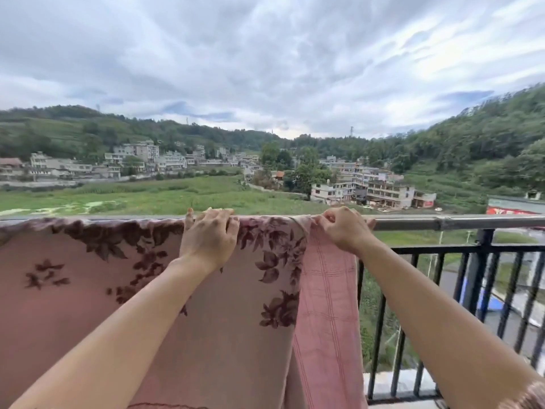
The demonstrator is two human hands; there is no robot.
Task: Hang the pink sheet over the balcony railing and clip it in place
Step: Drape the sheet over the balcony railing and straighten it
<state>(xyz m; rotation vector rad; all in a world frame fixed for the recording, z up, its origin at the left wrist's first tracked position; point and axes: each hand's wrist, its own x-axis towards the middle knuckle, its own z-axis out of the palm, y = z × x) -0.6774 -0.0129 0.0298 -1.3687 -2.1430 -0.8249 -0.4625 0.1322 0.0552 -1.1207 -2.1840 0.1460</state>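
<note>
A pink sheet [73, 290] with dark maroon flowers hangs over the metal balcony railing [442, 223], covering its left and middle stretch. At its right edge the plain checked pink underside [327, 305] hangs down in a narrow strip. My left hand [211, 237] lies on top of the rail, fingers curled over the sheet and gripping it. My right hand [343, 227] pinches the sheet's right corner against the rail. No clip is visible.
Black vertical bars [427, 305] under the rail stand bare to the right of the sheet. Beyond the balcony lie a green field, village buildings and wooded hills far below. A pale ledge [398, 385] runs along the foot of the bars.
</note>
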